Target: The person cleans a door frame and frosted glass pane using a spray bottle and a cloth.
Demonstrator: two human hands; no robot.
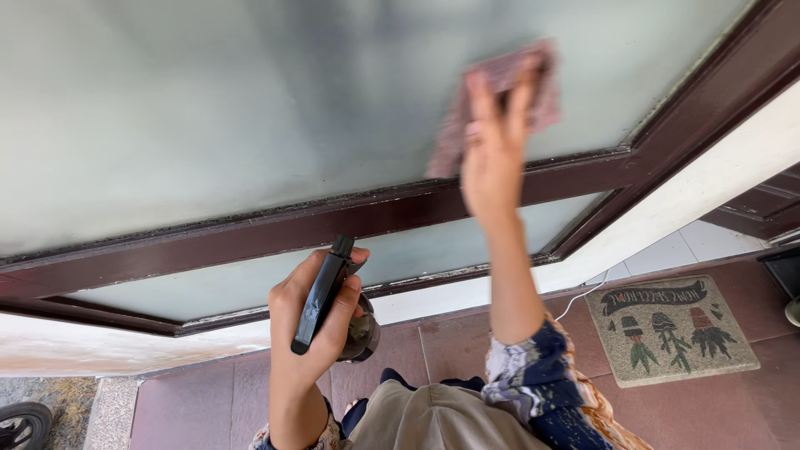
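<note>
My right hand [493,146] is raised against a frosted glass pane [250,108] and presses a reddish-brown cloth [500,100] flat on it with fingers spread. The cloth is blurred. My left hand [312,321] is lower, near my body, gripping a black spray bottle [329,296] by its trigger head, nozzle pointing up toward the glass. The bottle's dark round body shows behind my fingers. A dark brown wooden frame [333,221] runs across under the large pane, with a narrower glass panel [250,279] below it.
A white wall strip [708,183] stands right of the frame. A grey doormat [671,329] with plant pictures lies on the reddish tile floor [208,400] at right. A white cord [575,300] trails near the mat. A black wheel [21,423] shows at bottom left.
</note>
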